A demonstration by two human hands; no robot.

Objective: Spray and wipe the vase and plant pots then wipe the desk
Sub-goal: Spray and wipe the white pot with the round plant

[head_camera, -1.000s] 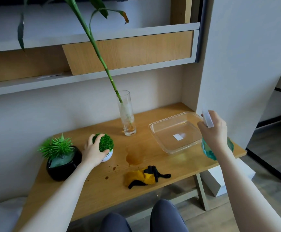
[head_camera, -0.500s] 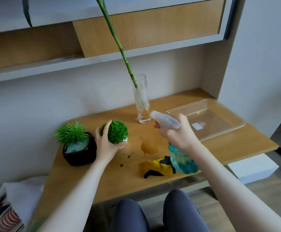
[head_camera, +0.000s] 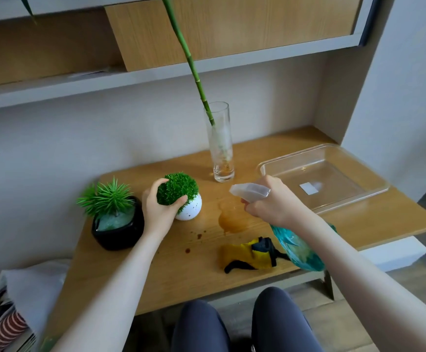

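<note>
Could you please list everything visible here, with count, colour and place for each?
white pot: one, round green tuft, desk centre-left, gripped.
black pot: one, spiky green plant, desk left.
glass vase: one, clear, green stalk inside, desk rear.
spray bottle: one, teal with pale nozzle, held over the desk front.
cloth: one, yellow and black, desk front.
clear tray: one, desk right.
brown spill: one patch plus drops, desk centre.
desk: one, wood.
left hand: grips the white pot's plant.
right hand: holds the spray bottle.
</note>
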